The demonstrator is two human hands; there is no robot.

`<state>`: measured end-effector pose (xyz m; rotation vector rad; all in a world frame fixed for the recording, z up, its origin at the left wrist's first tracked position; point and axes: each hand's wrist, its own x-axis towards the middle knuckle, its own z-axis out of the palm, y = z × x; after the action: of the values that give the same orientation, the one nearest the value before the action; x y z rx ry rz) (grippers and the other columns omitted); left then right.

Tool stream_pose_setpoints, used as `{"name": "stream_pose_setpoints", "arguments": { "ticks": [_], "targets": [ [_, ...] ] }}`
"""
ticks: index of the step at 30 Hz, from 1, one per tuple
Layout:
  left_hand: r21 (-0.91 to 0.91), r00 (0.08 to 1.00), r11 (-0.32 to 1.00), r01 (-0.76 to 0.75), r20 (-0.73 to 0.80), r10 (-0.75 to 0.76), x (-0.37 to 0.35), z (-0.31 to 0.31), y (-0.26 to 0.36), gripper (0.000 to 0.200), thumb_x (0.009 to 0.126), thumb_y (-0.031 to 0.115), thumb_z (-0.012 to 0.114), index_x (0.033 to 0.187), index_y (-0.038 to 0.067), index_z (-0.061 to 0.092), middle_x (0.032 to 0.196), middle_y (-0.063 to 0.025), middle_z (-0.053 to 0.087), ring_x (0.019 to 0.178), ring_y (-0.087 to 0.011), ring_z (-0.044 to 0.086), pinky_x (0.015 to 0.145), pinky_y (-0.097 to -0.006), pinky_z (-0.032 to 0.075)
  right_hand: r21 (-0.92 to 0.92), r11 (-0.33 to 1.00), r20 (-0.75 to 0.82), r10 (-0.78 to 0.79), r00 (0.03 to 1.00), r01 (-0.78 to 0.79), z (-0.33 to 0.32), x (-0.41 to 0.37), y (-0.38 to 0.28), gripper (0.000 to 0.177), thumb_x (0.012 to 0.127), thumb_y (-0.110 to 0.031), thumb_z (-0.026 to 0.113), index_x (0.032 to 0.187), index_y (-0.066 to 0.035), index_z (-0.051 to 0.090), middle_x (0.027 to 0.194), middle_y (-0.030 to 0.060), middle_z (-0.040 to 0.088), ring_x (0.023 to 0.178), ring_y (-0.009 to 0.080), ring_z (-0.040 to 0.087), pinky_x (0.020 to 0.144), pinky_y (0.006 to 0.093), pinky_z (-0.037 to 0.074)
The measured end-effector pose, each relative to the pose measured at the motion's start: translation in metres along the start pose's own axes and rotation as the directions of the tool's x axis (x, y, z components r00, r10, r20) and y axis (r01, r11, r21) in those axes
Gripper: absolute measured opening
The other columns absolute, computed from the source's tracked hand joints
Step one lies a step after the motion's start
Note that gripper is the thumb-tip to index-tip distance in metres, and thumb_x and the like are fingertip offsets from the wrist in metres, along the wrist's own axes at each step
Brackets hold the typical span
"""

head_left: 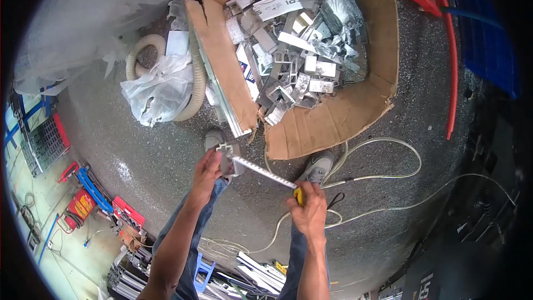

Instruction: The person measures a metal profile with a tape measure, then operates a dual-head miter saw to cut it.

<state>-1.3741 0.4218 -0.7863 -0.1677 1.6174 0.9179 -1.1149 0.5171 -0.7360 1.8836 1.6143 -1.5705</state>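
My left hand (206, 176) is closed on a short metal profile offcut (229, 164), held in front of my left shoe. Wrapped in my right hand (310, 210) is a yellow tape measure (298, 196), with a dark wrist loop hanging beside it. Its white blade (265, 173) is pulled out and slants up to the left, its far end at the offcut. Whether the blade's hook touches the metal is too small to tell. Beyond both hands, a torn cardboard box (316, 133) holds many metal offcuts (277, 58) and crumpled plastic.
Left of the box lie a cream ridged hose (198, 78) and a plastic bag (158, 91). A clear thin hose (388, 176) loops over the floor at right. A red tube (452, 72) stands farther right. Tools (83, 205) and metal profiles (130, 278) line the lower left.
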Motion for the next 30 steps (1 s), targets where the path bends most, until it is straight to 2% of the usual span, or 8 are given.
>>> {"name": "stream_pose_setpoints", "arguments": {
  "ticks": [6, 9, 13, 16, 18, 22, 24, 30],
  "targets": [
    [0.064, 0.997, 0.997, -0.052, -0.046, 0.055, 0.003, 0.004, 0.001, 0.043, 0.098, 0.023, 0.062, 0.134, 0.003, 0.053, 0.112, -0.0047, 0.065, 0.091, -0.0138, 0.066, 0.084, -0.0305, 0.055, 0.016, 1.000, -0.058, 0.016, 0.998, -0.016, 0.003, 0.005, 0.001, 0.039, 0.073, -0.013, 0.066, 0.112, -0.004, 0.064, 0.104, 0.0199, 0.063, 0.098, 0.0409, 0.058, 0.088, 0.0479, 0.047],
    [0.061, 0.984, 0.988, -0.144, -0.092, 0.150, 0.004, 0.008, 0.001, 0.039, 0.094, 0.011, 0.068, 0.127, -0.001, 0.053, 0.107, -0.0060, 0.065, 0.088, -0.0126, 0.066, 0.076, -0.0248, 0.054, -0.007, 1.000, -0.092, -0.008, 0.996, 0.008, 0.004, 0.006, -0.002, 0.037, 0.072, -0.009, 0.065, 0.108, 0.000, 0.065, 0.097, 0.0225, 0.064, 0.092, 0.0410, 0.062, 0.084, 0.0455, 0.048],
    [0.140, 0.949, 0.951, -0.277, -0.117, 0.294, 0.006, 0.008, -0.003, 0.035, 0.092, 0.007, 0.069, 0.122, -0.001, 0.054, 0.102, -0.0072, 0.067, 0.087, -0.0114, 0.066, 0.073, -0.0235, 0.052, 0.001, 1.000, -0.104, -0.013, 0.994, 0.013, 0.006, 0.006, -0.003, 0.038, 0.073, -0.010, 0.064, 0.109, 0.000, 0.065, 0.097, 0.0226, 0.064, 0.092, 0.0409, 0.062, 0.084, 0.0455, 0.049],
    [0.234, 0.944, 0.929, -0.286, -0.097, 0.315, 0.003, 0.007, -0.002, 0.037, 0.089, 0.007, 0.073, 0.120, 0.000, 0.054, 0.095, -0.0081, 0.068, 0.084, -0.0113, 0.066, 0.071, -0.0225, 0.052, -0.001, 0.999, -0.063, 0.055, 0.996, -0.055, 0.006, 0.006, -0.004, 0.039, 0.074, -0.013, 0.066, 0.112, -0.004, 0.064, 0.104, 0.0201, 0.062, 0.100, 0.0411, 0.057, 0.089, 0.0482, 0.047],
    [0.409, 0.898, 0.844, -0.347, -0.116, 0.425, 0.003, 0.010, 0.000, 0.041, 0.085, 0.008, 0.077, 0.118, 0.000, 0.055, 0.090, -0.0084, 0.069, 0.080, -0.0113, 0.066, 0.069, -0.0230, 0.052, 0.007, 0.999, -0.047, 0.037, 0.998, -0.036, 0.007, 0.007, -0.003, 0.039, 0.074, -0.013, 0.066, 0.111, -0.004, 0.064, 0.104, 0.0200, 0.062, 0.100, 0.0411, 0.057, 0.089, 0.0480, 0.047],
    [0.494, 0.863, 0.783, -0.378, -0.118, 0.491, -0.001, 0.016, 0.010, 0.041, 0.080, 0.009, 0.081, 0.112, 0.002, 0.058, 0.090, -0.0096, 0.070, 0.077, -0.0119, 0.067, 0.068, -0.0244, 0.052, 0.002, 0.999, -0.019, 0.045, 0.999, -0.045, 0.005, 0.007, -0.007, 0.038, 0.074, -0.013, 0.066, 0.111, -0.003, 0.064, 0.104, 0.0200, 0.062, 0.100, 0.0412, 0.057, 0.089, 0.0479, 0.047],
    [0.704, 0.784, 0.580, -0.409, -0.054, 0.618, -0.001, 0.015, 0.014, 0.040, 0.075, 0.010, 0.084, 0.106, 0.003, 0.060, 0.088, -0.0087, 0.069, 0.074, -0.0151, 0.066, 0.065, -0.0285, 0.051, -0.001, 0.999, -0.026, 0.033, 0.999, -0.033, 0.005, 0.008, -0.007, 0.038, 0.074, -0.013, 0.067, 0.111, -0.003, 0.064, 0.103, 0.0201, 0.062, 0.100, 0.0413, 0.057, 0.088, 0.0478, 0.047],
    [0.834, 0.697, 0.363, -0.416, 0.036, 0.716, 0.001, 0.015, 0.021, 0.042, 0.070, 0.008, 0.085, 0.105, 0.002, 0.062, 0.085, -0.0063, 0.066, 0.068, -0.0142, 0.063, 0.063, -0.0288, 0.050, 0.006, 1.000, -0.023, 0.005, 1.000, -0.005, 0.003, 0.010, -0.010, 0.038, 0.075, -0.012, 0.066, 0.111, -0.003, 0.064, 0.100, 0.0206, 0.062, 0.097, 0.0411, 0.058, 0.087, 0.0472, 0.047]
  ]
}}
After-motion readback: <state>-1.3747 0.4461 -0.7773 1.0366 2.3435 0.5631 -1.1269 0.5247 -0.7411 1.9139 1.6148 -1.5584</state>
